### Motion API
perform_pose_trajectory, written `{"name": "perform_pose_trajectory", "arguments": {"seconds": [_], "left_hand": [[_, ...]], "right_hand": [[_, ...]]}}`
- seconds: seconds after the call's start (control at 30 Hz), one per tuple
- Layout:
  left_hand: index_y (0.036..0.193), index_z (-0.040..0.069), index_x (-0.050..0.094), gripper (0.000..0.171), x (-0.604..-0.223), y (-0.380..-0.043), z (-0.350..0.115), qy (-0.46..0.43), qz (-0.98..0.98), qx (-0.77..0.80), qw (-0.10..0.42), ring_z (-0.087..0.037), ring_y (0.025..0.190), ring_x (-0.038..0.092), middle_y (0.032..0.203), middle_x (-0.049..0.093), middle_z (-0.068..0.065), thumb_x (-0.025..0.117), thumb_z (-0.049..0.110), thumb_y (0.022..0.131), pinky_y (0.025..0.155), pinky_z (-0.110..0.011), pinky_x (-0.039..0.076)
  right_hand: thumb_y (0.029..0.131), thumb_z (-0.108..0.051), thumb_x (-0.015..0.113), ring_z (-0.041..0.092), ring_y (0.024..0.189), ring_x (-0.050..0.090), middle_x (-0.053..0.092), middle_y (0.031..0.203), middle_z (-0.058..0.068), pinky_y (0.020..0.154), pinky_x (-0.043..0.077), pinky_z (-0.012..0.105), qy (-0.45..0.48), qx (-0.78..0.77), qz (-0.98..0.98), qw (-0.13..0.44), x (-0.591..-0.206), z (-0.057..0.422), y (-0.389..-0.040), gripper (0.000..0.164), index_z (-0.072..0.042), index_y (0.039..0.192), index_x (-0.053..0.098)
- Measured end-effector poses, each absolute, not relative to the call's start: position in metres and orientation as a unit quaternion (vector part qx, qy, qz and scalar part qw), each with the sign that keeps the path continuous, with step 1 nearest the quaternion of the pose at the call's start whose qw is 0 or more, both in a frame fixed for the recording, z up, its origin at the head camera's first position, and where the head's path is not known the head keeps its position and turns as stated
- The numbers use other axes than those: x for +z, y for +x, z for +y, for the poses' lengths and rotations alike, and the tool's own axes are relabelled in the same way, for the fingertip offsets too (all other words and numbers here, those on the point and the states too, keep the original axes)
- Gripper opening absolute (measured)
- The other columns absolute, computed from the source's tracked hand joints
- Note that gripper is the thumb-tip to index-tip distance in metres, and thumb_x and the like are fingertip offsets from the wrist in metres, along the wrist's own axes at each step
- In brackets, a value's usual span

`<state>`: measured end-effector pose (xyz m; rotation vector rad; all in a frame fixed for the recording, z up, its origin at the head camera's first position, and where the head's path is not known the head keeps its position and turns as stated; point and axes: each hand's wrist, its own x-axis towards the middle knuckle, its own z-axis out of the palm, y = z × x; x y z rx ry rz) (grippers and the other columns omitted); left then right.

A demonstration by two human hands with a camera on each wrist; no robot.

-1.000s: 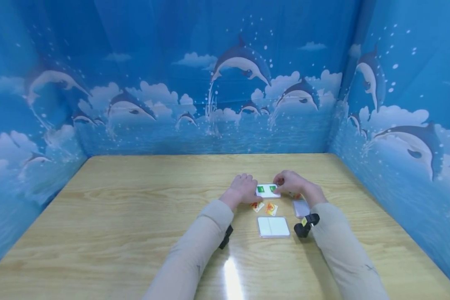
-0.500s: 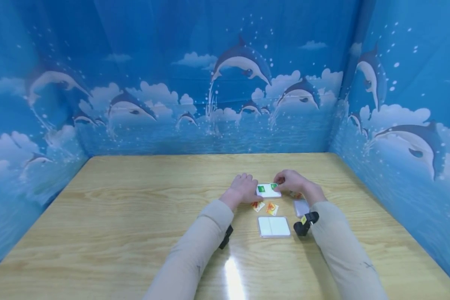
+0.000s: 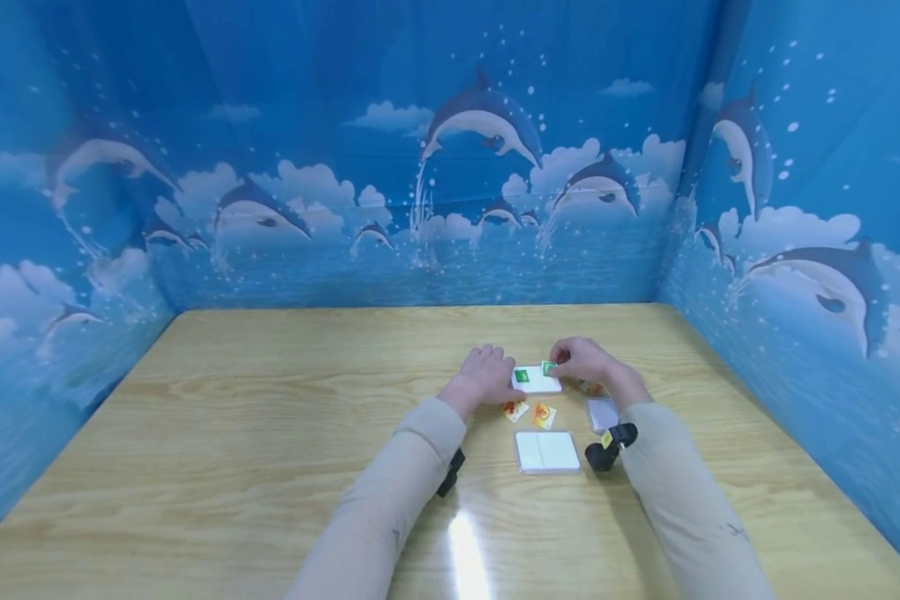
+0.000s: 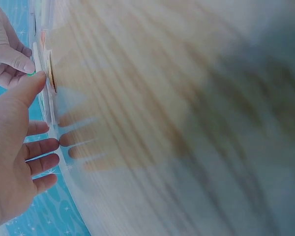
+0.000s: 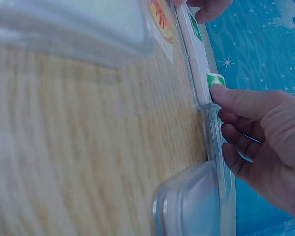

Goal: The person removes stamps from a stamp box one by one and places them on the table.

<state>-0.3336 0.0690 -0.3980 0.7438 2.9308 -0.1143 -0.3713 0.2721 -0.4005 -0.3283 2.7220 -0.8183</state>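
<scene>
My right hand [image 3: 583, 360] pinches a small green card [image 5: 216, 79] between thumb and fingers, at the right end of a flat white block [image 3: 536, 387]. The card stands tilted up from the block's far right corner. A second green card [image 3: 522, 376] lies flat on the block's left part. At the block's left end is my left hand [image 3: 484, 379], palm down with fingers extended. Its thumb [image 4: 34, 88] reaches along the block's near side, and in the left wrist view its fingers are spread at the tabletop.
Two orange-and-yellow cards [image 3: 543, 416] lie in front of the block. Nearer stands a clear-edged box with white contents [image 3: 547, 452], with a smaller clear box [image 3: 602, 416] to the right. Another orange card [image 3: 591, 389] shows under the right wrist. Dolphin-print curtains [image 3: 420, 267] border the table.
The green card on the right has risen from lying on the block to a tilted position at its far right corner, and the right fingers have moved slightly back with it. The left hand keeps its place.
</scene>
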Motion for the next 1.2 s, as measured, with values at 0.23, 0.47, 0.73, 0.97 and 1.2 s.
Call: {"name": "perform_pose_trajectory", "arguments": {"seconds": [0.23, 0.47, 0.73, 0.97, 1.2], "left_hand": [[0.130, 0.011, 0.050, 0.064, -0.396, -0.332, 0.068, 0.244, 0.967, -0.038, 0.058, -0.020, 0.114, 0.043, 0.123, 0.050, -0.006, 0.048, 0.059, 0.087, 0.101, -0.037, 0.032], [0.130, 0.010, 0.050, 0.066, -0.397, -0.332, 0.067, 0.236, 0.968, -0.049, 0.065, -0.020, 0.113, 0.044, 0.125, 0.050, -0.007, 0.047, 0.060, 0.087, 0.099, -0.036, 0.034], [0.130, 0.010, 0.050, 0.066, -0.397, -0.331, 0.066, 0.240, 0.967, -0.055, 0.063, -0.020, 0.113, 0.044, 0.125, 0.049, -0.007, 0.046, 0.060, 0.088, 0.099, -0.036, 0.034], [0.130, 0.010, 0.051, 0.065, -0.397, -0.331, 0.064, 0.250, 0.965, -0.044, 0.065, -0.021, 0.115, 0.043, 0.127, 0.049, -0.008, 0.046, 0.059, 0.088, 0.099, -0.037, 0.033], [0.129, 0.010, 0.051, 0.064, -0.397, -0.330, 0.064, 0.258, 0.963, -0.045, 0.060, -0.021, 0.115, 0.043, 0.125, 0.049, -0.007, 0.047, 0.059, 0.088, 0.098, -0.037, 0.034]], "right_hand": [[0.092, -0.019, 0.057, 0.021, 0.079, 0.051, 0.058, 0.092, 0.007, 0.066, 0.044, 0.031, -0.105, -0.293, 0.942, 0.127, -0.397, 0.276, -0.367, 0.011, -0.010, 0.094, 0.062], [0.093, -0.018, 0.054, 0.023, 0.085, 0.053, 0.060, 0.095, 0.009, 0.072, 0.044, 0.033, -0.119, -0.311, 0.934, 0.126, -0.388, 0.284, -0.368, 0.016, -0.005, 0.098, 0.064], [0.095, -0.020, 0.052, 0.026, 0.096, 0.052, 0.059, 0.104, 0.014, 0.082, 0.042, 0.040, -0.107, -0.342, 0.924, 0.129, -0.378, 0.281, -0.374, 0.023, -0.001, 0.106, 0.062], [0.094, -0.018, 0.053, 0.025, 0.092, 0.053, 0.060, 0.099, 0.012, 0.080, 0.043, 0.037, -0.103, -0.339, 0.925, 0.134, -0.380, 0.268, -0.380, 0.020, -0.002, 0.101, 0.063], [0.092, -0.017, 0.054, 0.023, 0.089, 0.051, 0.059, 0.095, 0.010, 0.077, 0.042, 0.035, -0.082, -0.331, 0.930, 0.134, -0.381, 0.259, -0.383, 0.017, -0.004, 0.099, 0.063]]}}
